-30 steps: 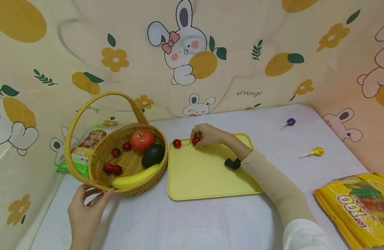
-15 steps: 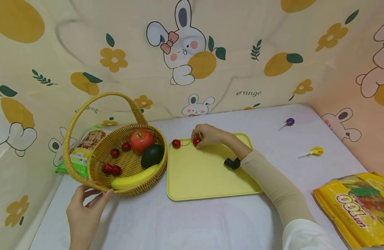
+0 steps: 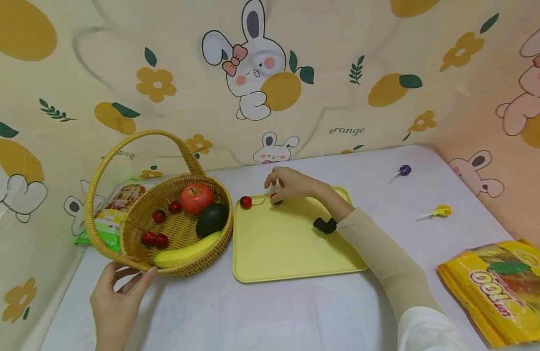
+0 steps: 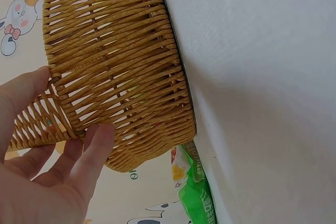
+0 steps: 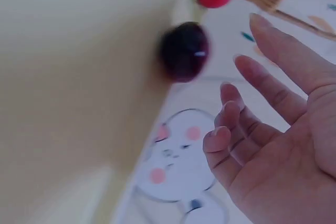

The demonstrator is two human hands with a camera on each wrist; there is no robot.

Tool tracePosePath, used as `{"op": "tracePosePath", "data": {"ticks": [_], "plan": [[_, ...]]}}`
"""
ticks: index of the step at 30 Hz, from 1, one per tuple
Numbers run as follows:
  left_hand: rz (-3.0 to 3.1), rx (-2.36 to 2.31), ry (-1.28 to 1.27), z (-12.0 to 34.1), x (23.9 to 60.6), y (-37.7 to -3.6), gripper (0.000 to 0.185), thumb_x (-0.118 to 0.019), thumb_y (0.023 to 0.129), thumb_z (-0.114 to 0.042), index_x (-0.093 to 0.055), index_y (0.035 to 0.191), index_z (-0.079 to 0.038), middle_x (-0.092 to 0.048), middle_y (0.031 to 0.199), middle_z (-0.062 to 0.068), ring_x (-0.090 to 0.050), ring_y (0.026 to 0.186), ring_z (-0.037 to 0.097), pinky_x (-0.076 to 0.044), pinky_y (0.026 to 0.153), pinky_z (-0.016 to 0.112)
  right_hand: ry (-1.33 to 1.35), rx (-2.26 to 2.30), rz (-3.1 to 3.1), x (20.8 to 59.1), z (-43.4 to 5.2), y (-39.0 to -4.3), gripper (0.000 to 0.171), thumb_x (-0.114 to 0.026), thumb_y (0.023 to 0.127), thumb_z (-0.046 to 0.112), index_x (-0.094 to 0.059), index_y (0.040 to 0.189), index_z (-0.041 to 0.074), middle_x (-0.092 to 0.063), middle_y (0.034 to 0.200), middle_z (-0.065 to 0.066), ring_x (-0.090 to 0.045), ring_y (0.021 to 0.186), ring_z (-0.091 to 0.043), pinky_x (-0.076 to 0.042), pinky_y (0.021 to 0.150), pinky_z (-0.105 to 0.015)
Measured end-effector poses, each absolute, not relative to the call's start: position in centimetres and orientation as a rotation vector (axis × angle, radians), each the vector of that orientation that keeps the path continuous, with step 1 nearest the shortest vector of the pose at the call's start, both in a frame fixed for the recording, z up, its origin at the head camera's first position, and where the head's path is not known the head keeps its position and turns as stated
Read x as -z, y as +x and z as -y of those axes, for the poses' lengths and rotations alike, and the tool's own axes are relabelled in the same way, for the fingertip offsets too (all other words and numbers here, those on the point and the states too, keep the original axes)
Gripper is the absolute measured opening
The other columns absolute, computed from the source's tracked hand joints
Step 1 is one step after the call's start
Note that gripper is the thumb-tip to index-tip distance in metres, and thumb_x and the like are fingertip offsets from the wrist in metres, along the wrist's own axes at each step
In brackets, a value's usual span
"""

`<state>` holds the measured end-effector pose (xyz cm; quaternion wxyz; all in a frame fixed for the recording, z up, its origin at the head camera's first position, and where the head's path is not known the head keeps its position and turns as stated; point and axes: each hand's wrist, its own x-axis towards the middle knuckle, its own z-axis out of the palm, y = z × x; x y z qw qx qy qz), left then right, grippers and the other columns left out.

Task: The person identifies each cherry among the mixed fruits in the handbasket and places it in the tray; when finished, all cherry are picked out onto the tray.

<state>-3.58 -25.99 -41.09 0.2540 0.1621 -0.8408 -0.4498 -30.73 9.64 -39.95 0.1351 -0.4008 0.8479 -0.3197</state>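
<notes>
Her right hand (image 3: pixel 291 184) hovers with loose, spread fingers just above a cherry (image 3: pixel 275 198) lying on the tray (image 3: pixel 287 243), holding nothing. Her left hand (image 3: pixel 116 302) steadies the basket (image 3: pixel 182 229), fingers flat against its rim.

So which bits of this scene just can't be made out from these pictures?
- Head view: the cherry under the right hand is half hidden by its fingers; contact cannot be told.
- Right wrist view: that dark cherry is blurred, the tray a plain yellow smear.
- Left wrist view: the basket wall hides its fruit; the left hand is cut by the edge.
- Head view: the green packet sits mostly behind the basket; the yellow bag is cut off.
</notes>
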Motion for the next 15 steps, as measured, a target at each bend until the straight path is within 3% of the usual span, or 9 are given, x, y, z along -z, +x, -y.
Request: {"op": "tracePosePath", "data": {"ticks": [5, 15], "plan": [[2.288, 1.193, 0.429, 25.9, 41.0, -3.5, 0.046, -0.083, 0.078, 0.006, -0.060, 0.118, 0.002, -0.056, 0.106, -0.008, -0.060, 0.091, -0.003, -0.057, 0.073, 0.007, -1.311, 1.021, -2.421, 37.7, -6.6, -30.3, 0.029, -0.078, 0.088, 0.017, -0.070, 0.113, 0.006, -0.058, 0.107, -0.012, -0.053, 0.090, -0.031, -0.049, 0.074, -0.031], [2.283, 1.194, 0.420, 26.0, 41.2, -3.6, 0.046, -0.083, 0.077, 0.007, -0.060, 0.116, 0.002, -0.057, 0.107, -0.004, -0.060, 0.091, -0.003, -0.057, 0.073, 0.007, -1.555, 1.099, -2.167, 32.7, 5.6, -28.2, 0.035, -0.076, 0.091, 0.013, -0.064, 0.121, 0.000, -0.062, 0.117, -0.011, -0.057, 0.103, -0.025, -0.053, 0.088, -0.023]]}}
